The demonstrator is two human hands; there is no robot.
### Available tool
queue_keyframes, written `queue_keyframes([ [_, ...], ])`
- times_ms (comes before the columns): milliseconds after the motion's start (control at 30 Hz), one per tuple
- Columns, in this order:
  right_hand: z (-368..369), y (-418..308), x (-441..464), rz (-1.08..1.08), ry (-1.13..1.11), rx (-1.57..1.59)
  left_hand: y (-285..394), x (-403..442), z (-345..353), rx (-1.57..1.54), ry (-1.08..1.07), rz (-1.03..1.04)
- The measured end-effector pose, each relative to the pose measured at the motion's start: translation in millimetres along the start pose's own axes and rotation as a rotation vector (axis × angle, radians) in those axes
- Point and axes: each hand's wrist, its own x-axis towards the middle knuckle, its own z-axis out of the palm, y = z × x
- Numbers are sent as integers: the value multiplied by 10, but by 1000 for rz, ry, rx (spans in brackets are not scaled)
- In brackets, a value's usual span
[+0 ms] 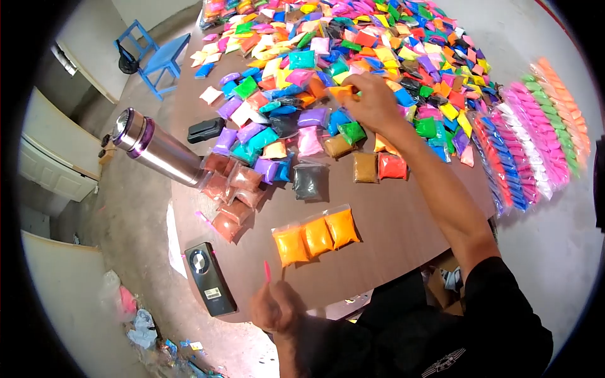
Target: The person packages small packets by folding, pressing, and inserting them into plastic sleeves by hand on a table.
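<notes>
My left hand (277,307) is closed near the table's front edge, with a thin pink plastic stick (267,271) poking up from it. Over the big pile, my right hand (373,104) pinches an orange packet (341,94); its fingertips are partly hidden. Three orange packets (317,235) lie side by side in a row between me and the pile. Beyond them are a black packet (309,181), a brown packet (365,168) and a red packet (392,166). Several reddish-brown packets (230,213) are heaped to the left.
A steel flask (161,151) stands at the table's left edge, near a black case (206,130). A phone (210,279) lies at front left. Multicoloured packets (378,38) cover the far table (403,220). Long bagged strips (535,138) sit at right; a blue chair (161,60) stands behind.
</notes>
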Motion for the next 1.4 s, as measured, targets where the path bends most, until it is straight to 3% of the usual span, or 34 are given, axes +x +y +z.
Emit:
queue_keyframes([
  [67,-119,81,-204,-40,116,102,42,10,15,29,14,-2],
  [133,-269,39,-430,35,182,444,53,3,11,40,9,-3],
  [167,-372,1,-566,264,67,561,48,-3,8,50,-1,-7],
  [200,-477,-62,-717,261,72,570,31,-19,15,56,4,-1],
  [267,-631,-191,-1051,502,-121,893,-30,-61,48,0,27,-37],
  [400,-644,-394,-1749,579,-98,1248,-92,-129,50,49,0,-128],
  [467,-692,-478,-1949,756,-108,1478,-4,-84,63,-28,15,-158],
  [500,-743,-407,-2055,765,-240,1370,-51,-86,75,12,22,-113],
  [600,-715,-425,-2263,642,-183,1211,-62,-89,85,0,32,-106],
  [800,-633,-419,-2492,606,-184,1057,-3,-63,105,65,46,-125],
  [1033,-660,-505,-2436,630,-113,1032,54,-28,116,53,91,-100],
  [1400,-535,-417,-2498,468,-16,975,-54,-75,91,-3,90,-40],
])
